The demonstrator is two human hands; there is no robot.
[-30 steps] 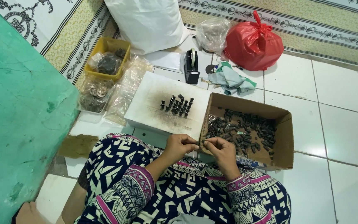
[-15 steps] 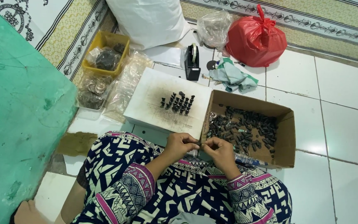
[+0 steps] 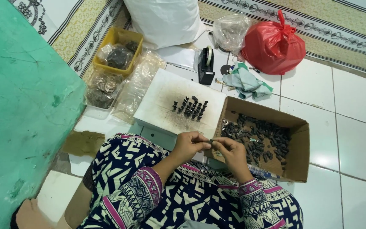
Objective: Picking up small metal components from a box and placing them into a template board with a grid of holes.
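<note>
My left hand point(image 3: 188, 144) and my right hand point(image 3: 231, 151) meet above my lap, fingertips pinched together on one small dark part point(image 3: 211, 141). Just beyond them lies a white board point(image 3: 157, 99) with a cluster of small dark parts point(image 3: 190, 107) standing upright on it. To the right of the board is an open cardboard box point(image 3: 295, 159) holding several loose dark parts point(image 3: 257, 138). My patterned sleeves and lap fill the bottom of the view.
A black tape dispenser point(image 3: 206, 65), a green cloth point(image 3: 244, 82), a red plastic bag point(image 3: 273, 44) and a clear bag point(image 3: 230, 30) lie beyond the board. A yellow tray point(image 3: 116, 39) and clear bags of parts point(image 3: 102, 89) sit left. A green surface point(image 3: 18, 110) borders the left side.
Both hands stay together over my lap, fingers shifting slightly on the small part. The view has moved a little; nothing else moved.
</note>
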